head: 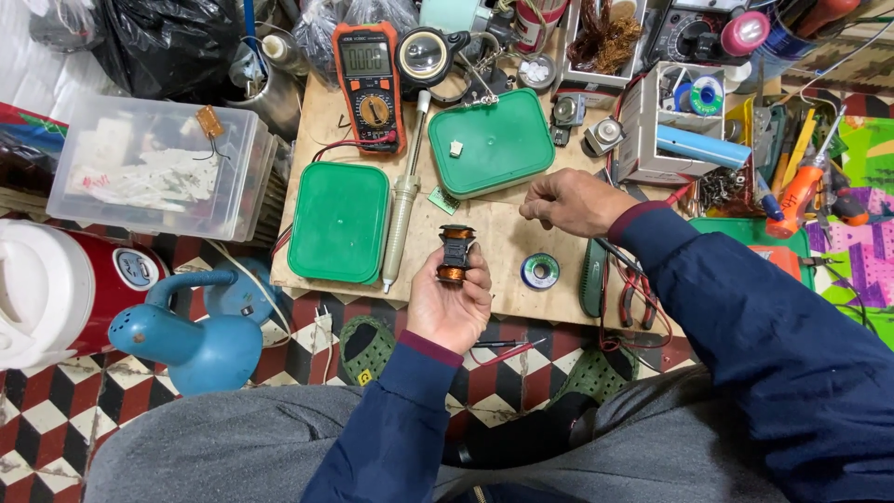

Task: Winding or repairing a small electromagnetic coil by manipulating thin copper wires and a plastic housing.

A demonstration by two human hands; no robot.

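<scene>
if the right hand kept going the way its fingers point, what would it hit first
The right hand points left across the board. Going straight on, it would likely first meet the lower edge of the green lidded box, or pass just below it towards the soldering iron; depth is unclear.

bench (507, 244) wooden board | I see on it: two green boxes (339, 222), multimeter (369, 74), solder reel (540, 271), desoldering pump (402, 205)

Around the wooden board (507, 244): two green lidded boxes (339, 222), both lying on it, one orange multimeter (370, 74) at its far edge, one desoldering pump (403, 203) between the boxes, one solder spool (540, 271) near its front edge, one clear plastic bin (154, 168) left of it, and perhaps two pliers at its right edge.
</scene>
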